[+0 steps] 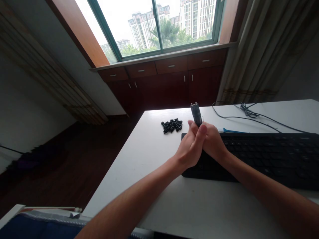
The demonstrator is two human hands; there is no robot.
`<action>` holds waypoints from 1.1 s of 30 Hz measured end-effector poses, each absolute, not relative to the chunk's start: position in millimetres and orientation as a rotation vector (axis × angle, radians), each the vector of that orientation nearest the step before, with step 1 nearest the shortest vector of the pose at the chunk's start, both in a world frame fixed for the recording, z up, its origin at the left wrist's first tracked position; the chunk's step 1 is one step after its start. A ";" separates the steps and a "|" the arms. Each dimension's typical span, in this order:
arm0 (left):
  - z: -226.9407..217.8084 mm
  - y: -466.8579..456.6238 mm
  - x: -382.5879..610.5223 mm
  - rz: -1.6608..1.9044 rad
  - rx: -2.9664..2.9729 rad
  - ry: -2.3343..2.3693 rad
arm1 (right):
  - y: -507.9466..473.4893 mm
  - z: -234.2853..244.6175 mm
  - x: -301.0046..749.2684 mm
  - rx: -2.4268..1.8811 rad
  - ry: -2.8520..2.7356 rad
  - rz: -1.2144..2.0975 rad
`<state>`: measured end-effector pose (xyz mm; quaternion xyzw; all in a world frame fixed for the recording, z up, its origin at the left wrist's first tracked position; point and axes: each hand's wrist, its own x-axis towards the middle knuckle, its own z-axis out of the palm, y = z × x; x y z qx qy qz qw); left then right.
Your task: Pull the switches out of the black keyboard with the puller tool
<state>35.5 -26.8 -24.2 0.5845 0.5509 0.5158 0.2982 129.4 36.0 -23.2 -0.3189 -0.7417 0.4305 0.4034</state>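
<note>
Item: dk cyl. part, long axis upright, pinched narrow btwn fingers of L hand & R hand, over tabletop; kbd to R, black bits pile to L.

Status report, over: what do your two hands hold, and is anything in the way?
Left hand and right hand together, gripping a dark cylindrical object at its lower end. Black keyboard beneath the right hand. Small black parts piled nearby.
</note>
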 end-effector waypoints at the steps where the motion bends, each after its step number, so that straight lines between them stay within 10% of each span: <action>1: -24.6 -25.6 37.7 1.355 1.558 1.504 | 35.2 -24.2 128.5 -0.810 -1.848 1.092; 33: -27.9 -33.0 34.9 1.194 1.814 1.556 | 27.3 -23.5 133.8 -0.804 -1.703 0.946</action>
